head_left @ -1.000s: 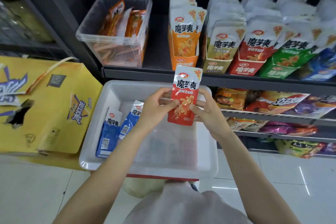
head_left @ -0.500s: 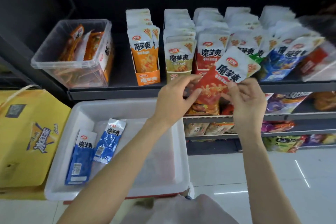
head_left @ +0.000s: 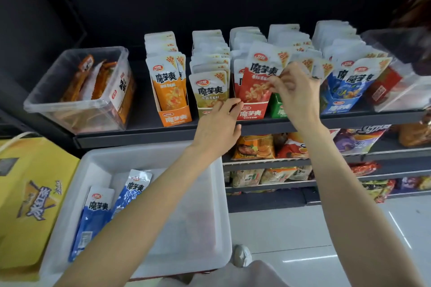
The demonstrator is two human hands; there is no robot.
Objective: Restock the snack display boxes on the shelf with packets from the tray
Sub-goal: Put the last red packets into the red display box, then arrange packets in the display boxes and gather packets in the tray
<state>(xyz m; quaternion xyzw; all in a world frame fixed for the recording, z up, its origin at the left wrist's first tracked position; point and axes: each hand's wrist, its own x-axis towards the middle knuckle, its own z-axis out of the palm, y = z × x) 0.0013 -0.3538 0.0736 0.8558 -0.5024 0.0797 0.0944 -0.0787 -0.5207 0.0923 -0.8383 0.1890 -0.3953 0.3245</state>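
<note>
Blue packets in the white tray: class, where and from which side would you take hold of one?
Probably the white sealed top edge of the nearer blue packet, from above: it lies flat in the tray, top pointing at the shelf, flat enough to pinch.

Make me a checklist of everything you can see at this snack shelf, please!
Surface: dark shelf, display boxes in a row.
Job's things: red packet entering red box; two blue packets left in white tray.
Clutter: clear tub of orange snacks; yellow bag.
Grippers: right hand pinches the red packet; left hand touches the box front.
Cables: nothing seen.
Surroundings: lower snack shelves, tiled floor.
</note>
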